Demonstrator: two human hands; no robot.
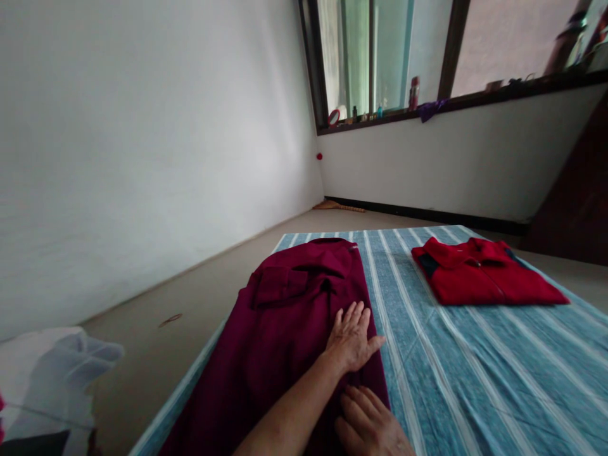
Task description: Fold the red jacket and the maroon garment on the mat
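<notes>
Both hands are down on the maroon shirt (pixel 285 323), which lies lengthwise on the blue striped sheet (pixel 475 373), collar end away from the person. The left hand (pixel 351 339) lies flat, fingers spread and released, palm pressing the cloth just inside the shirt's right-hand folded edge. Nothing is pinched there; it is an open palm on fabric. Nearer the camera, the right hand (pixel 370 427) rests at the same edge, fingers loosely curled on the cloth. Whether they have nipped a fold underneath, I cannot tell from here.

Beyond the left fingertips the shirt runs up to its collar (pixel 327 253), with a pocket flap off to the left of them. To the right of the fingers, well apart across bare sheet, sits a folded red shirt (pixel 479 272), already squared up. Far to the left, off the sheet, lies a pale heap of cloth (pixel 52 373) on the floor.

By the look of it, this maroon garment is soft, light and limp: it will drape and crease, not hold a shape, and should slide a little on the sheet. The folded edge under the fingers, or the hem and shoulder lines, look the best places to grip.
</notes>
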